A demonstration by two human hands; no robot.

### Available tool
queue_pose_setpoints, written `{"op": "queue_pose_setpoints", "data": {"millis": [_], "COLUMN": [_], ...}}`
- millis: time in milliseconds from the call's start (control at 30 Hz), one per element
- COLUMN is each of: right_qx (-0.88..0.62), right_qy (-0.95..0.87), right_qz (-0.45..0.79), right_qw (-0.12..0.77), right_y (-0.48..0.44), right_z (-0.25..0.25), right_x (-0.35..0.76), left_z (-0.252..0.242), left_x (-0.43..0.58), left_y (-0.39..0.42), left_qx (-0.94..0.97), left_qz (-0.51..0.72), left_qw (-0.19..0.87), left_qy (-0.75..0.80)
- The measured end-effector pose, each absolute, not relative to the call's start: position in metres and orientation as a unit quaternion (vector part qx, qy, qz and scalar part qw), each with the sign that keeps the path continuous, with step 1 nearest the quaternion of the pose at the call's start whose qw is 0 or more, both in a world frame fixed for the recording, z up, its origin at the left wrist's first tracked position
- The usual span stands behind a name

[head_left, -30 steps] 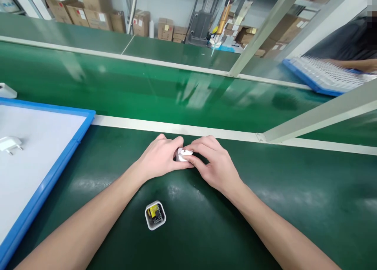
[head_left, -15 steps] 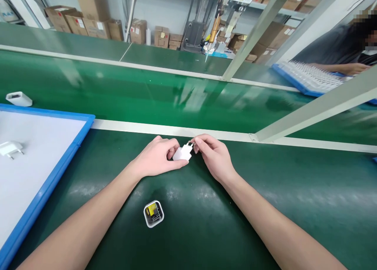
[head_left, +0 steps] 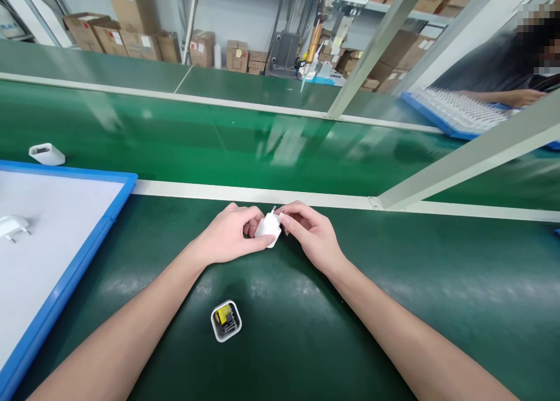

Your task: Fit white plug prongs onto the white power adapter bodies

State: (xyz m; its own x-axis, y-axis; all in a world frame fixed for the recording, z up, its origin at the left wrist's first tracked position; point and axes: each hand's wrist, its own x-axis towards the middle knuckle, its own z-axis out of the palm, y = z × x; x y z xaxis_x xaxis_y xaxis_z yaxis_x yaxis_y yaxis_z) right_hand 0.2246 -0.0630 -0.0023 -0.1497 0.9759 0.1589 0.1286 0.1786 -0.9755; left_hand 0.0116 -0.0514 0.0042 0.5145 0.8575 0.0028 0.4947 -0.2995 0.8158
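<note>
Both my hands hold a small white plug piece (head_left: 268,228) with two metal pins, just above the dark green bench. My left hand (head_left: 230,236) grips its body from the left. My right hand (head_left: 308,233) pinches it from the right, fingertips near the pins. Closer to me, an open white charger shell (head_left: 226,321) with a yellow part inside lies on the bench, apart from both hands.
A blue-framed white tray (head_left: 79,261) at the left holds another white plug (head_left: 12,226). A white shell (head_left: 46,154) lies on the green conveyor belt (head_left: 245,141) beyond. A slanted metal bar (head_left: 464,159) crosses at right. Another person works at a blue tray (head_left: 455,110) far right.
The plug piece has come out from under my fingers and been turned so its pins point up and away. My hands stayed in place; the view shifted slightly.
</note>
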Motion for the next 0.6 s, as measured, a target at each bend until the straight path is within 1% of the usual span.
{"op": "queue_pose_setpoints", "data": {"millis": [200, 467, 600], "right_qx": [-0.464, -0.464, -0.474], "right_qy": [-0.606, -0.598, -0.596], "right_qz": [0.462, 0.466, 0.468], "right_qw": [0.451, 0.458, 0.448], "right_y": [-0.0639, -0.0638, -0.0640], "right_z": [-0.0016, -0.0032, -0.0002], "right_x": [0.2225, 0.2203, 0.2220], "left_z": [0.0057, 0.0010, 0.0027], "left_x": [0.0117, 0.0099, 0.0111], "left_y": [-0.0507, -0.0486, -0.0485], "left_qx": [0.779, 0.752, 0.753], "left_qz": [0.221, 0.290, 0.286], "left_qw": [0.397, 0.428, 0.436], "left_qy": [0.432, 0.409, 0.401]}}
